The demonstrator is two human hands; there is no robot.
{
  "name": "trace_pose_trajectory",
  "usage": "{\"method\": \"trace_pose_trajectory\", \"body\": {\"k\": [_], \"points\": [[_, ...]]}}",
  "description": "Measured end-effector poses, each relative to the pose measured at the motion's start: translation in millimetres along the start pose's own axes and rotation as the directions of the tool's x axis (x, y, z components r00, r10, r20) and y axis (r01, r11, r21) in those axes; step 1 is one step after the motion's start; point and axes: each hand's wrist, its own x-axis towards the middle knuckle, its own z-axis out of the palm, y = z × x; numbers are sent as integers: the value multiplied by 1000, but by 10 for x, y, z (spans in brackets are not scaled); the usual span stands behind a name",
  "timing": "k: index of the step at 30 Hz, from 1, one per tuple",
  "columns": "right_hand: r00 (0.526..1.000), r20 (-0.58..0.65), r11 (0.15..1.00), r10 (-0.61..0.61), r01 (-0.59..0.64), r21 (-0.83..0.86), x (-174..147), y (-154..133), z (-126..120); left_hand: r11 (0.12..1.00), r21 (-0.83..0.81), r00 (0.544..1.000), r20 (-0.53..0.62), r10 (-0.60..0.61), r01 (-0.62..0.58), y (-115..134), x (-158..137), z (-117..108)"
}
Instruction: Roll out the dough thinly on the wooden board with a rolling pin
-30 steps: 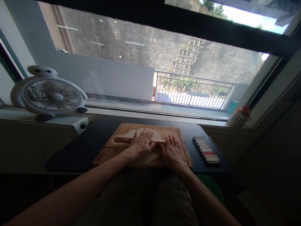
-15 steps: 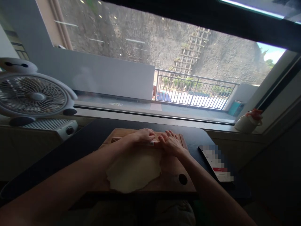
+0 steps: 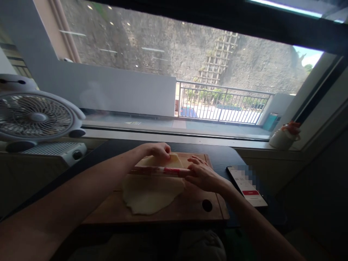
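A flat sheet of pale dough (image 3: 153, 195) lies on a wooden board (image 3: 190, 210). Across it rests a rolling pin (image 3: 152, 171) with a red and white label, dough showing on both its near and far sides. My left hand (image 3: 160, 149) is closed at the far edge of the dough, pinching it between thumb and fingers. At the pin's right end is my right hand (image 3: 202, 173), thumb and fingers around the tip. The pin's left end is hidden behind my left forearm.
A phone (image 3: 247, 188) lies on the dark table (image 3: 223, 156) right of the board. On the left a white fan (image 3: 38, 116) stands on a heater-like box (image 3: 67, 150). A white jug-like pot (image 3: 285, 137) sits on the windowsill at the right.
My left hand has come off the rolling pin's area and now pinches the far dough edge. The pin lies nearer to me, and my right hand has shifted from flat to holding its end.
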Motion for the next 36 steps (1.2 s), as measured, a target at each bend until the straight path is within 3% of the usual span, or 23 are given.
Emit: {"method": "trace_pose_trajectory", "body": {"k": [3, 6, 9, 11, 14, 17, 20, 22, 25, 29, 33, 36], "points": [[1000, 2, 999, -21, 21, 36, -39, 10, -2, 993, -36, 989, -101, -112, 109, -266, -58, -35], [1000, 1, 999, -26, 26, 42, 7, -6, 48, 980, -64, 977, -90, -193, 188, -500, -123, -71], [999, 12, 998, -41, 40, 45, 137, -49, 76, 971, -92, 972, -65, -225, 219, -629, -202, -90], [999, 39, 998, -26, 24, 58, 253, -87, 68, 970, -96, 962, -135, -237, 225, -646, -257, -89], [996, 73, 994, 59, -65, 84, 433, -146, 75, 973, -65, 908, -350, -230, 222, -566, -345, -17], [983, 1, 982, 184, -184, 48, 575, -201, 190, 987, 14, 855, -502, -131, 160, -388, -455, 229], [933, -122, 938, 340, -346, -35, 612, -263, 368, 974, 226, 862, -497, 105, 12, -206, -593, 589], [916, -140, 921, 377, -387, -50, 550, -318, 449, 949, 312, 865, -465, 188, -38, -122, -694, 793], [935, -102, 934, 340, -349, -82, 361, -416, 465, 958, 285, 872, -471, 136, 5, -38, -824, 962], [926, -66, 916, 371, -377, -136, 247, -502, 394, 962, 254, 849, -526, 51, 99, 60, -836, 986], [868, -24, 860, 495, -494, -130, 576, -398, 336, 959, 205, 820, -571, -45, 195, 83, -573, 849], [867, -13, 856, 498, -494, -150, 938, -240, 308, 959, 162, 818, -565, -104, 234, -4, -288, 677]]}}
